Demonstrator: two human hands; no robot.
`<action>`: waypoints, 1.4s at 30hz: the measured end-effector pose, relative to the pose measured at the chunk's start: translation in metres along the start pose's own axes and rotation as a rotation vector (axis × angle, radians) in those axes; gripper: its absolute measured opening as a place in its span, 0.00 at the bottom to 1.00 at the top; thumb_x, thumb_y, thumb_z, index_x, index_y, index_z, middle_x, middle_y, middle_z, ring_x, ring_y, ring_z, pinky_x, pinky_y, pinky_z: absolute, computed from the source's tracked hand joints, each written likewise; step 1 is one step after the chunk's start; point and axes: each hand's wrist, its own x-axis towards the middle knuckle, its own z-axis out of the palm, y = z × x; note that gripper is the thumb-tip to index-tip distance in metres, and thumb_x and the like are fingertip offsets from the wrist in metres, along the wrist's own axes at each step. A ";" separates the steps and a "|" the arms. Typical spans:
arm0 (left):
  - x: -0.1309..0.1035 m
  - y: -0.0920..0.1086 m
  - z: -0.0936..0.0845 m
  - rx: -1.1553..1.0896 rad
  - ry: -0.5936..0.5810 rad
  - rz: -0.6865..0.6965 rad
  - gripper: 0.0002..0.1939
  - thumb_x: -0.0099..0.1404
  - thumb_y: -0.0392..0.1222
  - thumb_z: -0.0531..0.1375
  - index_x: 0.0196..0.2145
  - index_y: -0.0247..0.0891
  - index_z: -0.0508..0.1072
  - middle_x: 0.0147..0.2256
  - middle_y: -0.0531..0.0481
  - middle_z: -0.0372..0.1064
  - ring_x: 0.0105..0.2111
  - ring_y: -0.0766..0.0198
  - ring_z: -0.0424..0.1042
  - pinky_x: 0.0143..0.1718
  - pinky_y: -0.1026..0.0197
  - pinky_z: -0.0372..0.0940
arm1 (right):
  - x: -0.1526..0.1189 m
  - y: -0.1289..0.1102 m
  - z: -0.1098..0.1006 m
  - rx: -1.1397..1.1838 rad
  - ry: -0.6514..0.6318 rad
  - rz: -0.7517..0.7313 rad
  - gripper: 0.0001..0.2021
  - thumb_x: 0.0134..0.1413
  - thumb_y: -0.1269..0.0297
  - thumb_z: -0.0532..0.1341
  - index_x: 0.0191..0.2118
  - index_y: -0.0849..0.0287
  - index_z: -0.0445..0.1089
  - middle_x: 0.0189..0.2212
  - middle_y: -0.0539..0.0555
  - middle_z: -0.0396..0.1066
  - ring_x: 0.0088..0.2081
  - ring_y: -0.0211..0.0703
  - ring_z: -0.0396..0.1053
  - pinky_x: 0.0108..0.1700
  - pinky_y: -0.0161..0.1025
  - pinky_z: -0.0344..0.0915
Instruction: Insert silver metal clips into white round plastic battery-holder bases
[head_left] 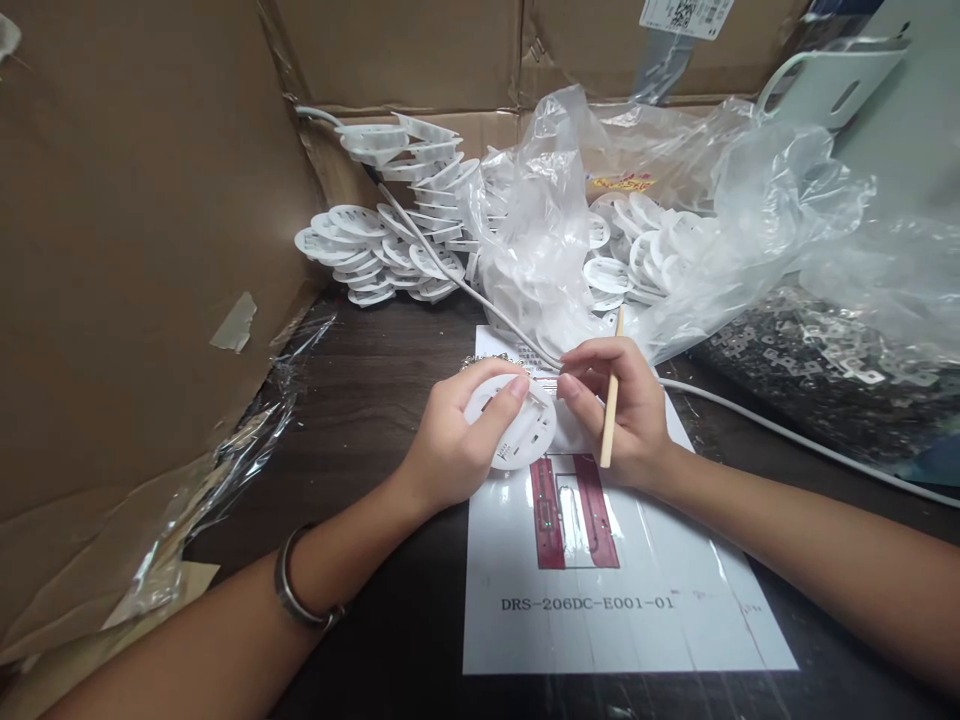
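A white round plastic disc (pixel 529 440) with small slots is gripped by my left hand (pixel 465 430), its thumb lying across the top face. My right hand (pixel 626 410) is just right of the disc, closed around a thin wooden stick (pixel 610 420) that slants upward between its fingers. Its thumb and index fingertips are near the disc's right edge; whether they also pinch a small part I cannot tell. Beneath both hands lies a printed sheet (pixel 570 640) with a red and white picture. Small metal pieces (pixel 495 362) show behind my left hand.
Many similar white discs (pixel 360 250) are piled at the back, some inside a clear plastic bag (pixel 555 200). A grey cable (pixel 750 410) crosses behind my hands. Metal clips (pixel 847 345) fill a bag at the right. Cardboard walls (pixel 150 250) stand left and behind.
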 end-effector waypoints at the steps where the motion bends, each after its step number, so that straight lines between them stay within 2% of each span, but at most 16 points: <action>1: 0.000 0.000 0.000 0.006 0.006 0.002 0.07 0.66 0.41 0.57 0.32 0.37 0.72 0.29 0.55 0.70 0.31 0.69 0.69 0.33 0.67 0.63 | 0.000 0.000 0.000 0.010 0.019 -0.012 0.10 0.58 0.70 0.59 0.45 0.55 0.63 0.32 0.49 0.64 0.30 0.34 0.64 0.31 0.34 0.62; 5: 0.001 -0.001 0.000 0.018 0.004 0.011 0.07 0.65 0.41 0.56 0.31 0.37 0.72 0.29 0.54 0.71 0.31 0.68 0.69 0.34 0.65 0.63 | 0.001 0.000 -0.002 0.141 -0.064 0.023 0.21 0.57 0.71 0.58 0.55 0.50 0.57 0.39 0.50 0.62 0.26 0.32 0.60 0.27 0.36 0.59; 8: 0.001 0.000 -0.001 0.024 -0.002 0.007 0.07 0.65 0.40 0.57 0.32 0.37 0.72 0.30 0.53 0.72 0.32 0.66 0.70 0.34 0.64 0.63 | 0.002 0.001 -0.004 0.265 -0.134 0.054 0.29 0.55 0.63 0.59 0.61 0.48 0.50 0.47 0.54 0.60 0.24 0.32 0.59 0.25 0.38 0.59; 10: 0.000 0.001 -0.001 0.014 -0.011 0.001 0.07 0.65 0.41 0.57 0.31 0.37 0.72 0.30 0.53 0.72 0.32 0.66 0.70 0.34 0.63 0.63 | 0.003 0.002 -0.003 0.297 -0.110 0.073 0.28 0.58 0.59 0.57 0.62 0.48 0.50 0.49 0.54 0.61 0.23 0.33 0.60 0.24 0.39 0.60; 13: 0.000 0.001 -0.001 -0.010 -0.056 -0.015 0.09 0.65 0.43 0.57 0.31 0.37 0.72 0.30 0.52 0.72 0.31 0.65 0.70 0.33 0.63 0.63 | 0.003 0.003 0.000 0.254 -0.044 0.146 0.24 0.62 0.57 0.55 0.61 0.46 0.50 0.45 0.53 0.65 0.19 0.30 0.55 0.20 0.37 0.57; 18: 0.001 0.000 0.001 -0.057 -0.120 -0.026 0.09 0.66 0.44 0.56 0.33 0.37 0.72 0.29 0.52 0.71 0.29 0.65 0.69 0.31 0.63 0.63 | 0.004 0.001 0.002 0.176 -0.005 0.176 0.23 0.60 0.53 0.58 0.58 0.48 0.52 0.39 0.52 0.68 0.17 0.30 0.54 0.18 0.36 0.54; 26: -0.001 -0.001 -0.002 -0.130 -0.194 -0.064 0.13 0.69 0.45 0.51 0.34 0.38 0.73 0.26 0.53 0.68 0.25 0.68 0.64 0.27 0.64 0.59 | 0.005 -0.002 0.001 0.158 -0.008 0.178 0.23 0.59 0.56 0.61 0.57 0.49 0.55 0.36 0.50 0.69 0.18 0.31 0.56 0.18 0.35 0.54; 35: -0.002 -0.004 -0.002 -0.108 -0.166 -0.079 0.15 0.69 0.47 0.51 0.34 0.37 0.73 0.28 0.51 0.68 0.27 0.66 0.65 0.28 0.63 0.60 | 0.006 -0.003 0.001 0.115 -0.032 0.178 0.22 0.57 0.61 0.63 0.55 0.53 0.57 0.34 0.51 0.70 0.19 0.31 0.59 0.18 0.35 0.56; 39: -0.002 -0.002 -0.001 -0.057 -0.137 -0.022 0.15 0.69 0.45 0.51 0.33 0.37 0.74 0.28 0.51 0.69 0.28 0.66 0.67 0.30 0.63 0.62 | 0.006 -0.003 0.002 0.097 -0.025 0.155 0.21 0.56 0.61 0.64 0.54 0.53 0.59 0.34 0.51 0.71 0.22 0.34 0.63 0.19 0.35 0.57; 42: -0.001 0.002 0.000 -0.007 -0.125 0.036 0.10 0.66 0.43 0.56 0.33 0.36 0.73 0.28 0.51 0.70 0.28 0.66 0.68 0.29 0.64 0.63 | 0.005 -0.004 0.001 0.078 0.001 0.122 0.21 0.57 0.61 0.63 0.54 0.52 0.59 0.33 0.51 0.70 0.23 0.35 0.64 0.19 0.36 0.58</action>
